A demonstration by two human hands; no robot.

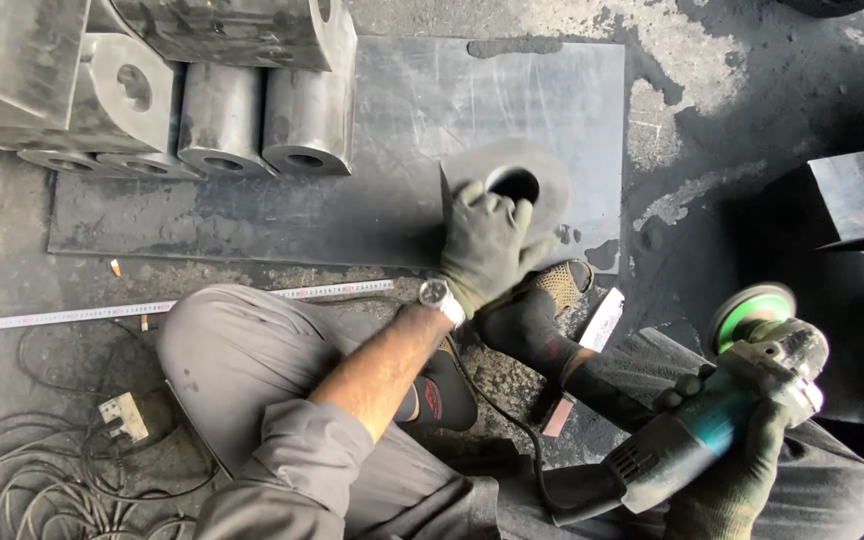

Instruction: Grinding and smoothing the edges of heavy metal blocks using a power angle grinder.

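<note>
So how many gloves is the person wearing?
2: one glove on the left hand gripping the metal ring, one glove on the right hand holding the grinder.

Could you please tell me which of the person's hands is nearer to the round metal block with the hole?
Left. The left hand rests on the metal block; the right hand holds the angle grinder well away, lower right.

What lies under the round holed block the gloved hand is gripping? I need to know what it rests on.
The holed block, gripped by the left hand, rests on a dark flat plate. The contact area beneath is hidden.
</note>
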